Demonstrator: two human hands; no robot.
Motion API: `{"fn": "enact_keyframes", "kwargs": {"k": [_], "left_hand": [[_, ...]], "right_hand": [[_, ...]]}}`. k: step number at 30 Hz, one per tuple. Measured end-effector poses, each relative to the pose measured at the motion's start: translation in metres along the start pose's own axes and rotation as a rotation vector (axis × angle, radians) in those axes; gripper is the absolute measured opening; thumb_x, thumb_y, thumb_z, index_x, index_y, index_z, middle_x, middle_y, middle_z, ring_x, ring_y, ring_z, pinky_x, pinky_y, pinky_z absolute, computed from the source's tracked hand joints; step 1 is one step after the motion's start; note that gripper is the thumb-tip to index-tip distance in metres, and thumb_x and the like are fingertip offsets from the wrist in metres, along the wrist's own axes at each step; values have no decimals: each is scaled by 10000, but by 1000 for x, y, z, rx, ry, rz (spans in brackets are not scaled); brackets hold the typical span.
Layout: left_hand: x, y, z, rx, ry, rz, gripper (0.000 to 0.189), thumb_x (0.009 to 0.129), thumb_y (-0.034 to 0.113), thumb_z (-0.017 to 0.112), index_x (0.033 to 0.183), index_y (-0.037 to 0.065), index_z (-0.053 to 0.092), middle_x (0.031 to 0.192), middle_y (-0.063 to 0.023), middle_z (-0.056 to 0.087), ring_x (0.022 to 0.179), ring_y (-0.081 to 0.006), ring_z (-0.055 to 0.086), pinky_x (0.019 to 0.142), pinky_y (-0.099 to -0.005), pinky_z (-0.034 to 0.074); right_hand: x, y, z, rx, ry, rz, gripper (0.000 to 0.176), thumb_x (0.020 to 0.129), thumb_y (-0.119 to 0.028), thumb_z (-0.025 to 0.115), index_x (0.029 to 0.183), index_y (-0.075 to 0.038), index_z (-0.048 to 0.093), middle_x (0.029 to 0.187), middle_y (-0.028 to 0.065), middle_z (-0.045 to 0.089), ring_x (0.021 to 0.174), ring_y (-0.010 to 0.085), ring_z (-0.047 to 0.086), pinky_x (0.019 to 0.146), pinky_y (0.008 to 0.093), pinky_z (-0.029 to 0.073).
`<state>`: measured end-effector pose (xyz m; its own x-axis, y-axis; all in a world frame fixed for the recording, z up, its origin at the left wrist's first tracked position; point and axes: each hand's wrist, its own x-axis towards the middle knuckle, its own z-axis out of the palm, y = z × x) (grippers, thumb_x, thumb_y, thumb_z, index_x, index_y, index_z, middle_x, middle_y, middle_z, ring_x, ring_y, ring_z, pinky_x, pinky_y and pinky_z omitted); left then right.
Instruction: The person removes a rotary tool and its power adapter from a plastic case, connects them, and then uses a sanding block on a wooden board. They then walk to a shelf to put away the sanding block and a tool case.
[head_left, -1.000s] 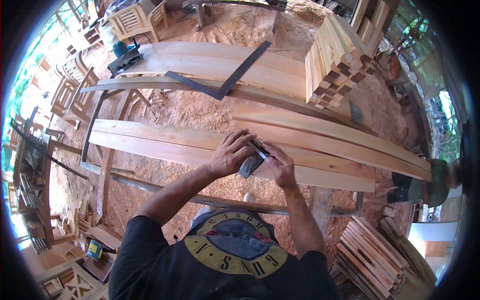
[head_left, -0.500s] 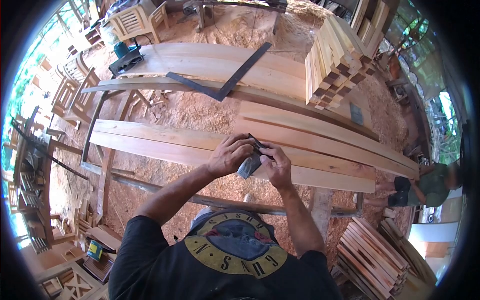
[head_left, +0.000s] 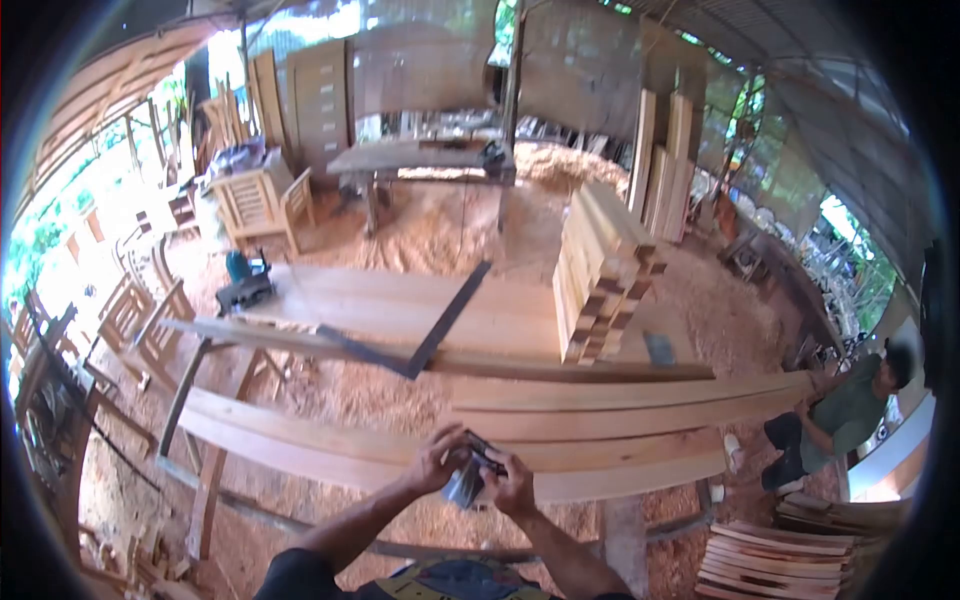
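Near the lower middle, my left hand [head_left: 438,462] and my right hand [head_left: 510,484] are close together, with fingers closed on a small dark object [head_left: 484,450]. A greyish, semi-clear piece [head_left: 462,486] hangs below it between the hands; its details are blurred. Pale boards [head_left: 590,470] lie under and beyond my hands on a frame. Farther off, a large dark metal square [head_left: 436,338] rests across a wooden beam and a wide board [head_left: 510,305].
A teal power tool [head_left: 245,280] stands at the wide board's left end. Stacked timber [head_left: 600,275] rises at its right. Another person [head_left: 845,415] is at the far right, near stacked slats [head_left: 775,565]. Wooden chairs [head_left: 135,315] stand at left.
The view has tilted up, showing the shed's back and roof. Both hands appear lower in view, still on the dark object. The other person's head and torso show more fully.
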<state>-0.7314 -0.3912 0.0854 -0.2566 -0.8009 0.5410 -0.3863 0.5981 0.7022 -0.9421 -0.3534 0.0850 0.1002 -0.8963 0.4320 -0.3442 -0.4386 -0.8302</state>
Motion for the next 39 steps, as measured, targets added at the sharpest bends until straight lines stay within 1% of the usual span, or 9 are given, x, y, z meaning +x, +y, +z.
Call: {"fn": "enact_keyframes", "kwargs": {"k": [5,9,23,29,31,33,35,36,39], "left_hand": [[18,13,2,-491,-323,-639,326,1062,254,598,1367,144,575,1197,-65,665,1142,-184,595,976,-363,506],[19,5,23,-475,-399,-683,311,1070,309,576,1330,140,578,1146,-52,632,1082,-155,564,950,-340,491],[-48,46,57,-590,-725,-771,219,1049,284,580,1057,70,621,900,2,574,835,-89,492,767,-273,432],[-86,56,84,-459,-1013,-635,280,1058,268,568,1245,66,614,1009,-39,637,950,-124,580,851,-306,495],[-93,78,100,-673,-1114,-719,320,1061,260,557,1318,71,578,1086,-54,638,972,-135,601,873,-319,508],[-96,103,110,-705,-1251,-795,386,1068,257,537,1404,68,513,1154,-74,630,1010,-165,627,901,-323,525],[-105,125,124,-782,-1288,-839,411,1072,266,526,1429,66,490,1159,-83,635,1003,-184,646,889,-330,543],[-110,128,134,-856,-1388,-875,465,1080,325,515,1466,74,453,1211,-121,653,1035,-220,671,907,-353,557],[-115,167,144,-856,-1585,-1031,515,1085,390,495,1488,77,430,1247,-158,669,1106,-254,678,944,-388,555]], "right_hand": [[-11,20,1,457,101,373,290,948,-112,698,1213,-8,640,1074,76,701,966,137,661,877,308,556],[-12,16,-17,416,73,590,325,968,-215,663,1234,-30,644,1081,120,717,996,191,681,912,337,538],[-134,-20,21,70,518,653,399,983,-404,642,1053,-16,704,958,181,721,925,276,709,836,375,540],[-207,-51,26,92,714,832,370,999,-406,628,1044,-46,698,867,158,701,859,267,705,785,389,547],[-235,-71,10,63,743,932,298,1018,-325,591,1096,-60,703,961,164,702,894,293,718,835,400,568],[-285,-31,13,-146,614,788,259,1011,-214,549,1168,-65,690,1129,158,672,909,325,724,829,392,607],[-315,-83,-28,94,548,878,260,994,-159,546,1199,-69,679,1198,153,650,888,329,724,759,403,633],[-348,-53,-22,-172,587,706,266,988,-201,585,1197,-62,674,1084,124,673,824,293,720,587,398,618],[-369,-145,-63,645,1200,998,283,975,-243,619,1162,-37,671,964,107,667,777,264,708,511,397,590]]}}
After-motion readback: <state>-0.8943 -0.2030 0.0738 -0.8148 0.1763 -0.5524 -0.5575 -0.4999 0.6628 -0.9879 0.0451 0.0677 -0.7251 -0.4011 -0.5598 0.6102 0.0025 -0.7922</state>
